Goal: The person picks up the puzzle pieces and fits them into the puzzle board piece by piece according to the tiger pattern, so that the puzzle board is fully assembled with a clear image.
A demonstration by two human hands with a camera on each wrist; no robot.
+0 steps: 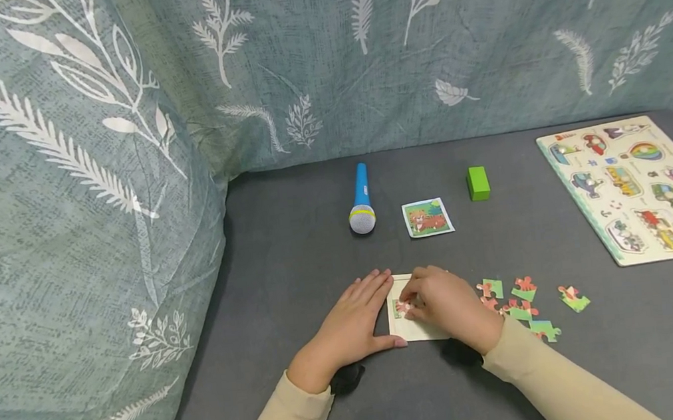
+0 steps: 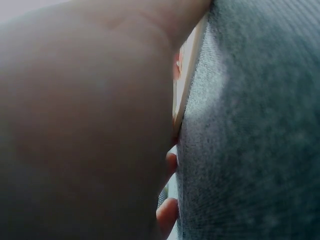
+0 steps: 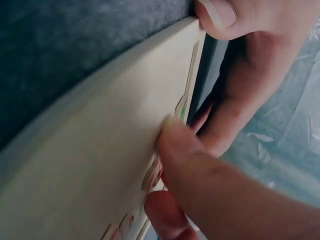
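Note:
A small cream puzzle tray (image 1: 410, 331) lies flat on the dark table, with red and green jigsaw pieces at its left side. My left hand (image 1: 351, 319) rests along the tray's left edge, fingers extended toward the upper corner and thumb at the lower edge. Over the tray, my right hand (image 1: 449, 301) pinches a jigsaw piece (image 1: 402, 307) between thumb and curled fingers, low against the tray surface. The right wrist view shows the thumb close on a piece edge (image 3: 151, 176), and my left thumb at the tray's corner. My right hand covers much of the tray.
Several loose jigsaw pieces (image 1: 524, 289) lie to the right of the tray. Behind it are a picture card (image 1: 427, 218), a blue toy microphone (image 1: 362, 194) and a green block (image 1: 478, 183). A large picture pegboard (image 1: 641, 190) lies at the far right. A patterned curtain (image 1: 324, 71) hangs behind.

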